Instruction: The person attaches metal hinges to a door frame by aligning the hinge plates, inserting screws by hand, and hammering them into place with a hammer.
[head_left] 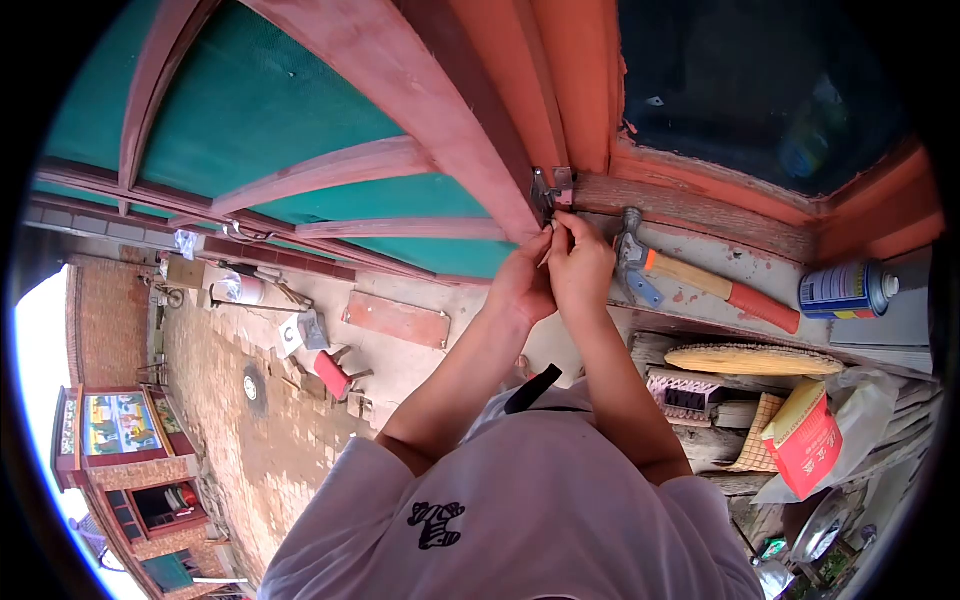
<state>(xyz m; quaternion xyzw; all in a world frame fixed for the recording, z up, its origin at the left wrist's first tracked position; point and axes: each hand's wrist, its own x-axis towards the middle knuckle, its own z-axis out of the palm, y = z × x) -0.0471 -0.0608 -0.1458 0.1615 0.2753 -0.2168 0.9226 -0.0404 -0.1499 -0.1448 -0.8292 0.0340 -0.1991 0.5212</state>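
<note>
Both hands meet at the lower corner of a green-screened wooden door (400, 165), just below a metal hinge (553, 188) between the door and the orange frame. My left hand (524, 282) has its fingers closed near the door's edge. Beside it, my right hand (583, 265) is closed in a pinch, the fingertips close to the hinge. Whatever the fingertips hold is too small or hidden to make out. Right of my right hand, a claw hammer (735, 293) with a wood and red handle lies on the sill, next to a small blue piece (643, 290).
A blue spray can (840, 290) stands at the sill's right end. Below are a round woven mat (752, 360), a red and yellow packet (803, 440) and stacked wood. Behind the left arm, the courtyard holds a red stool (332, 375) and a flat board (396, 319).
</note>
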